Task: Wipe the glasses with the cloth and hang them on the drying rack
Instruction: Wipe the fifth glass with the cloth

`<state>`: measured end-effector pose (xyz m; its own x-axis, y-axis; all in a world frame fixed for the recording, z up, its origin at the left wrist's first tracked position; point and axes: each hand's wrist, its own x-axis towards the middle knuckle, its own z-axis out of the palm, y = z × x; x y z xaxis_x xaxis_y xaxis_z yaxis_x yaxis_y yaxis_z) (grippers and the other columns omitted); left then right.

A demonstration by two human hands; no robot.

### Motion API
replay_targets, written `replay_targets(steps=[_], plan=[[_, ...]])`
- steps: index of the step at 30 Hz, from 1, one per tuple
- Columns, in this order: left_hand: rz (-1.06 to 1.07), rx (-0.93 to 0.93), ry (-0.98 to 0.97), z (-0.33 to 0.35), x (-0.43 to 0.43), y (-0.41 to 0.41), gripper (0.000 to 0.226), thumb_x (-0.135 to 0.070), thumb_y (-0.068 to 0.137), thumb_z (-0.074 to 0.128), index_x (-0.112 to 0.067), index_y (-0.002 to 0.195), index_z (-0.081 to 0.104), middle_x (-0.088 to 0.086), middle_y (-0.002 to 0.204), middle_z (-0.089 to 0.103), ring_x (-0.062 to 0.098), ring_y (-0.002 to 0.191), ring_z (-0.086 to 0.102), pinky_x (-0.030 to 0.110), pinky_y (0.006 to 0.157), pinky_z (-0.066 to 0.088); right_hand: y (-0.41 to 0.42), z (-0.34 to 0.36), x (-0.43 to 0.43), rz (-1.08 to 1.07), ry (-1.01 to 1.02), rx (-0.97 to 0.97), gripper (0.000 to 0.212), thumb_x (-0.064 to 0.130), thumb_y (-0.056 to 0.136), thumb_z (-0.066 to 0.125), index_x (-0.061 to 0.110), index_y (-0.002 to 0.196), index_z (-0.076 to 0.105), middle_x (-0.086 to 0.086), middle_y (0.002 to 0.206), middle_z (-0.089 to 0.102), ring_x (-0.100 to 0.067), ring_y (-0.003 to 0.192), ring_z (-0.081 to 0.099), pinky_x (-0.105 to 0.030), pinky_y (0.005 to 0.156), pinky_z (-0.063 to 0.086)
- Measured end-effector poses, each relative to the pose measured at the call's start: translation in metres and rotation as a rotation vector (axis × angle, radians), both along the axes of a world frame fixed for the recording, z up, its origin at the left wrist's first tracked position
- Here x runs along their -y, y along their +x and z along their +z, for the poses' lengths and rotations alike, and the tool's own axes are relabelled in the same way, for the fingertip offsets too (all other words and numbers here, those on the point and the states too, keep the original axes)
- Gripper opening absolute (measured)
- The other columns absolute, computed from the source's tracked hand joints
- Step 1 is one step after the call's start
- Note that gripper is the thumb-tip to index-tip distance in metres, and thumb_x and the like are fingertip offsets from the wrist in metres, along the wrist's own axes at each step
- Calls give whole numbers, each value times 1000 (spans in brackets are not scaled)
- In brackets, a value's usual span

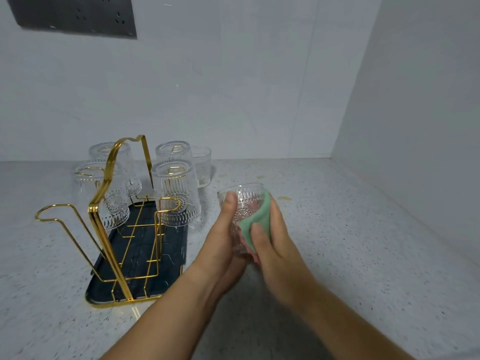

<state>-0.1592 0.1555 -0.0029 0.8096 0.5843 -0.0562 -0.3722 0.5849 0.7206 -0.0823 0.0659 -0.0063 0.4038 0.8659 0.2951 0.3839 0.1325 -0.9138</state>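
The left hand (220,237) has a snug grip round a bumpy glass (245,203), thumb up its side. It holds the glass above the tabletop (337,229), just right of the gold drying rack (94,209). The right hand (275,240) has its grip closed on a green cloth (255,222), pressing it on the glass. Four hung glasses (179,196) sit upside down on the rack, over a dark tray (168,245).

Speckled pale stone counter (337,242). A dark tray (171,245) with a gold rim lies flat on it at 8 o'clock in view, its long axis pointing to 1 o'clock. A gold wire rack (93,209) stands in the tray. One clear glass (202,166) stands on the counter at 1 o'clock from the tray, near its far end. Yellowish stains (283,198) at 2 o'clock from the tray.
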Motion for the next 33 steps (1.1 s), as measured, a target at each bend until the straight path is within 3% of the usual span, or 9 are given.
replay_targets(steps=[7,11,15,18,21,26,29,31,33], plan=[[-7,-65,-73,2,0,1,83,-76,85,52,-5,121,79,19,125,76,32,115,74,45,109,51,1,-6,15,-99,-46,156,75,49,103,41,39,163,-3,31,162,14,15,148,16,-29,126,24],[-33,-66,-41,2,1,4,78,-75,95,39,-15,126,78,14,128,75,31,115,73,49,102,53,15,16,-8,-110,10,-39,83,78,88,39,44,160,14,8,161,37,-10,143,46,-44,114,46],[-1,-45,43,3,8,5,74,-75,89,42,-24,130,75,9,134,74,28,125,70,59,113,46,16,22,-22,-114,41,-82,92,92,77,38,47,156,23,5,158,45,-17,143,49,-50,116,43],[38,-46,61,5,4,3,82,-73,80,53,-17,139,69,13,135,72,28,125,70,49,108,51,6,12,-15,-69,29,-93,81,79,89,42,46,159,16,10,164,35,-11,150,38,-47,122,35],[41,-54,-35,6,0,0,85,-77,78,54,-11,124,78,15,127,74,29,114,74,40,103,51,-3,-3,2,-17,-36,1,74,56,100,39,41,163,2,21,169,17,6,153,19,-37,128,23],[6,-83,-54,4,-2,2,80,-76,92,44,-10,113,83,21,127,75,31,116,74,40,97,57,-2,-9,13,-98,-84,166,75,46,104,38,38,161,-10,31,165,0,14,151,3,-28,128,13],[-9,-86,-8,2,0,7,73,-66,102,38,-10,110,84,16,113,80,26,98,80,38,81,62,9,3,-1,-153,-41,133,71,50,105,38,41,162,-3,26,161,15,8,149,20,-27,123,25],[2,-92,40,1,2,8,72,-69,99,43,-12,127,76,14,124,77,27,113,76,47,93,61,16,16,-13,-151,-2,-10,68,61,100,39,45,161,12,14,161,34,-3,142,43,-36,116,44],[43,-78,110,-4,3,11,81,-75,84,65,-14,138,68,17,137,70,34,129,67,59,110,50,18,25,-21,-137,-19,-139,58,55,105,37,41,160,22,6,152,51,-9,131,58,-32,107,53]])
